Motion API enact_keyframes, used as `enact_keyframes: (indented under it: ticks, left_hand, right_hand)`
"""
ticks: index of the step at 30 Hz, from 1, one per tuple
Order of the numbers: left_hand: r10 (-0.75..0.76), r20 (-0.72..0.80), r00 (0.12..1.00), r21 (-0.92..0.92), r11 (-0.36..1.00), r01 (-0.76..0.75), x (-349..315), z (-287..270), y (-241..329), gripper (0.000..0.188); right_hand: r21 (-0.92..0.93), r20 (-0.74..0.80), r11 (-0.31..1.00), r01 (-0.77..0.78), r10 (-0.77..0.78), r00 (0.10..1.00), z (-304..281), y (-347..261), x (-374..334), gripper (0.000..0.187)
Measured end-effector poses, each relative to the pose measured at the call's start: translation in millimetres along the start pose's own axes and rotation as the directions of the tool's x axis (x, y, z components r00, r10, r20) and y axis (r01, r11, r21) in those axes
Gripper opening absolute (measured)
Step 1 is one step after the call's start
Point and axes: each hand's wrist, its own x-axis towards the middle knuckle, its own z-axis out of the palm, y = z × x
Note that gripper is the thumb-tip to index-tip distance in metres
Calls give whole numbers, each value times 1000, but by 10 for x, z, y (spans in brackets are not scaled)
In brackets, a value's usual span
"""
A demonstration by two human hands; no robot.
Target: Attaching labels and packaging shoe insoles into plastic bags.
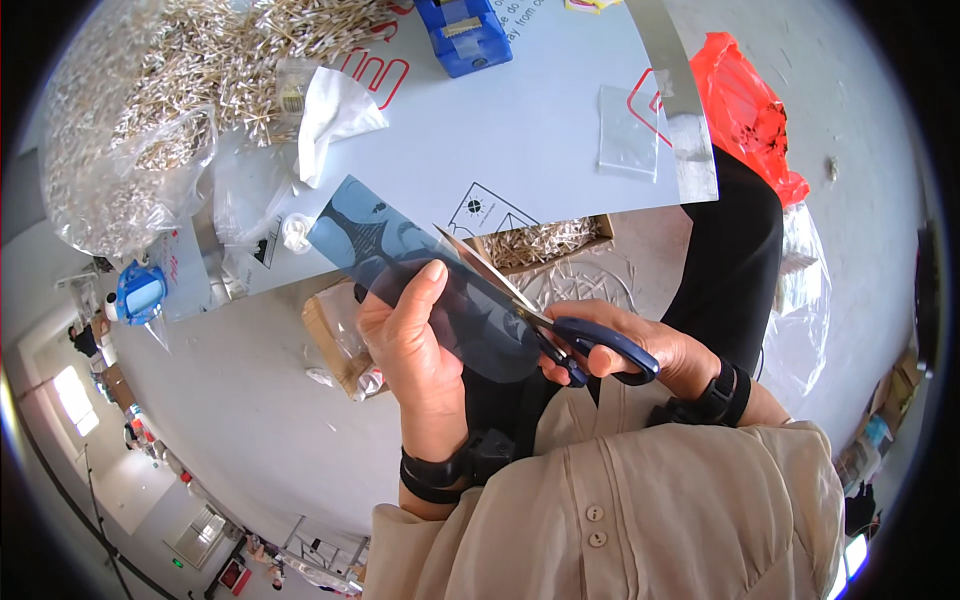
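My left hand [418,345] pinches a translucent dark blue film strip [492,335], its thumb lying on top. The film looks like a piece of X-ray film, with one rounded end toward my body and a paler end pointing at the table. My right hand [672,348] is closed round the dark blue handles of a pair of scissors [592,330]. Their metal blades are parted along the film's right edge and point up and left. The lower blade is partly hidden, so whether it touches the film I cannot tell.
A large heap of cotton swabs [215,60] covers the table's [480,130] left side. Nearby lie a white cloth [335,115], a blue box [465,40] and a clear bag [630,130]. Below the edge is a carton of swabs [545,243]; a red bag [740,110] sits right.
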Motion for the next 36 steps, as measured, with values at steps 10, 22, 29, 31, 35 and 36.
enact_keyframes:
  ticks: [10, 22, 29, 31, 35, 36]
  left_hand:
    - [24, -2, 1000, -72, 997, -24, 125, -160, -29, 10]
    - [-229, 181, 956, -348, 895, 281, 234, -230, -83, 17]
    - [-224, 140, 965, -293, 921, 256, 189, -151, -90, 15]
    - [-182, 89, 979, -226, 954, 198, 153, -117, -92, 14]
    - [-149, 31, 988, -126, 980, 152, 107, -53, -65, 14]
    - [-152, 35, 988, -99, 983, 155, 106, -56, -66, 14]
  right_hand:
    - [-24, -8, 1000, -1, 1, 1000, -37, 63, -5, 73]
    - [93, 70, 995, -19, 13, 997, -67, -18, -88, 76]
    - [-75, -31, 997, -14, 12, 999, 0, 29, -65, 71]
    - [-63, -33, 998, -2, 0, 999, 22, 16, -56, 72]
    - [-85, -71, 996, -12, 6, 997, 45, 0, -47, 72]
    - [-94, -87, 996, -6, -2, 996, 51, -10, -47, 73]
